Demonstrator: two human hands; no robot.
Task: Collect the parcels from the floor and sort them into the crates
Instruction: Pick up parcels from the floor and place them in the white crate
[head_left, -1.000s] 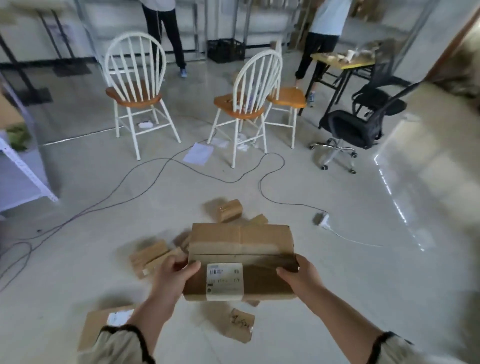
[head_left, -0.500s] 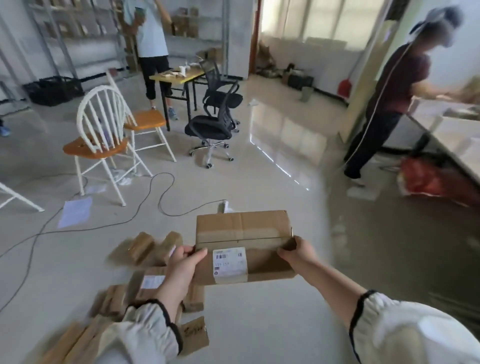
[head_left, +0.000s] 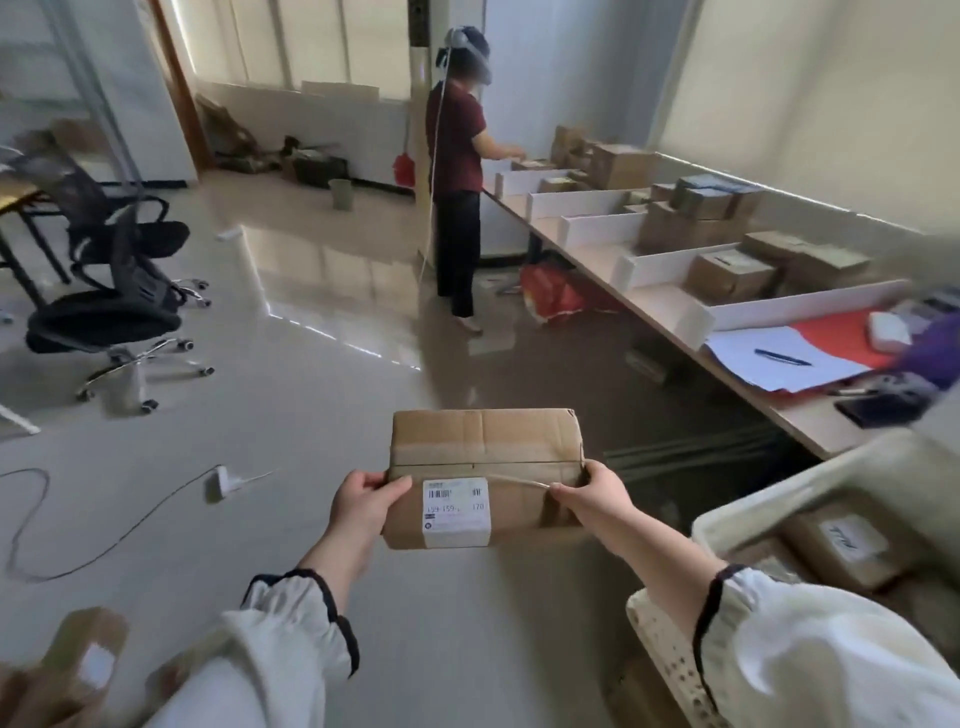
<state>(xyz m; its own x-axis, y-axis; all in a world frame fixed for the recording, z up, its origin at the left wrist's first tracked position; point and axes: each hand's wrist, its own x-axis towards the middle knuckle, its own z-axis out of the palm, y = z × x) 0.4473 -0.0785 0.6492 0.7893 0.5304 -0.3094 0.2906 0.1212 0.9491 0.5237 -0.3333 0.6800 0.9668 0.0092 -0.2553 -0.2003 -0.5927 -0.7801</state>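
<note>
You are holding the cardboard parcel in the lower middle of the frame, clear of the floor. It lies flat, with its long side running left to right. Your left hand grips the left end, thumb over the top edge and fingers curled underneath. Your right hand clamps the right end the same way, so both hands are closed on the box. It looks like a stiff carton with slightly crushed corners. It should keep its shape under a firm squeeze, though the walls will likely give if you press their middles. That you are using both hands hints at some weight, but the frame cannot confirm it. Plain cardboard is not slippery, so the end grips should hold. Keep your thumbs off the shipping label on the near top face, as you may need to read it for sorting. A thin strip lifts off the top near your right thumb, and I cannot tell whether it is loose tape or a cord, so do not carry by it. The beige plastic crate at lower right already holds labelled boxes. Another parcel lies blurred at lower left. Keep supporting the carton from underneath as you lower it in.
</note>
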